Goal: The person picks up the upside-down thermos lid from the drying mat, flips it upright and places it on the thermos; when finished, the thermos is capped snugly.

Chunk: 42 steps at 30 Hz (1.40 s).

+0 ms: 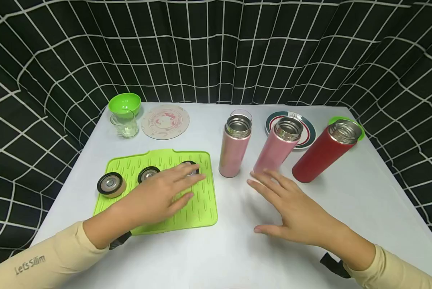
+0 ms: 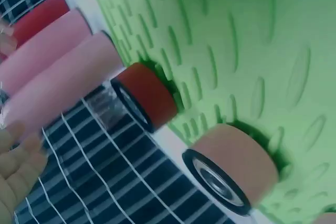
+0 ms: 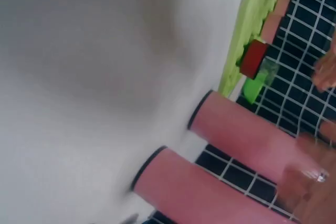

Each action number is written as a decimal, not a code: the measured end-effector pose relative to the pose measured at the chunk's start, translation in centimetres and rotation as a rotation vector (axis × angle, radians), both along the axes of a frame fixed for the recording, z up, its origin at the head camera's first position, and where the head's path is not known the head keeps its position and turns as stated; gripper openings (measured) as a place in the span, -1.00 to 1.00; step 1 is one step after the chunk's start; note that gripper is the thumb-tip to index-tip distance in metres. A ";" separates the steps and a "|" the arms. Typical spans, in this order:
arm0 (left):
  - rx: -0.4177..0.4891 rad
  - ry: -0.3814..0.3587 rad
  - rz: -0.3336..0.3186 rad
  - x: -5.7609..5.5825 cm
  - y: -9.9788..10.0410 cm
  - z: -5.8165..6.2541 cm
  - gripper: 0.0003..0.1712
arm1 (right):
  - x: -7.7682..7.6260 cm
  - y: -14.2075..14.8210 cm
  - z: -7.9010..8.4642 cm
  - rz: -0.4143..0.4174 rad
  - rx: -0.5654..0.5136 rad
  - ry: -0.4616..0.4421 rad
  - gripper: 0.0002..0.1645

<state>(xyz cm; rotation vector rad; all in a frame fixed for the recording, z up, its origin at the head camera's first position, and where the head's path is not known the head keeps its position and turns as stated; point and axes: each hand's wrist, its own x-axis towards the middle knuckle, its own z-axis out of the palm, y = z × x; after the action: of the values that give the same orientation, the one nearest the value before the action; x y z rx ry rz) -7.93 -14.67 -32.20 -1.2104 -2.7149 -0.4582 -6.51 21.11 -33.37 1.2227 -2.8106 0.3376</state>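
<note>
My left hand (image 1: 165, 192) is over the green mat (image 1: 198, 216), fingers extended and holding nothing. Three bottle lids lie underside up on the mat: a pink lid (image 1: 111, 184) at its left edge, a second pink lid (image 2: 233, 166) in the middle, and a red lid (image 2: 149, 95) partly hidden by the fingers in the head view. My right hand (image 1: 292, 208) is spread above the white table, fingertips overlapping the base of one pink bottle (image 1: 278, 144) in the head view. Another pink bottle (image 1: 235, 148) and a red bottle (image 1: 322, 154) stand upright on either side, all three uncapped.
Behind the mat are a green bowl (image 1: 125, 102), a clear glass (image 1: 125, 126) and a round pink-printed mat (image 1: 165, 122). A dark-rimmed plate (image 1: 308, 136) sits behind the bottles, and a green item (image 1: 361, 134) shows behind the red one. Black gridded cloth (image 1: 216, 52) surrounds the table.
</note>
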 end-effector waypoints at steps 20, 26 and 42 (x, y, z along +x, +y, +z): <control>-0.126 -0.537 0.844 -3.3 -15.4 -4.0 -0.05 | -1.9 -1.0 -1.5 0.247 -0.218 -0.007 -0.54; -0.123 -0.418 0.817 -3.1 -13.3 -2.6 -0.17 | -2.0 -1.5 -1.9 0.198 -0.246 -0.064 -0.56; -0.131 -0.055 0.170 -0.9 7.0 3.3 -0.55 | -3.1 -8.6 -1.7 -0.171 -0.720 -1.130 -0.54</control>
<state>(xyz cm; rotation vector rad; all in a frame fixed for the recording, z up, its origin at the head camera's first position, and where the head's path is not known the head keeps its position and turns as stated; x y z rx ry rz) -8.85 -7.64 -28.89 -0.9968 -2.9041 -0.3009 -9.56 12.55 -35.07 0.6769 -2.8693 2.3636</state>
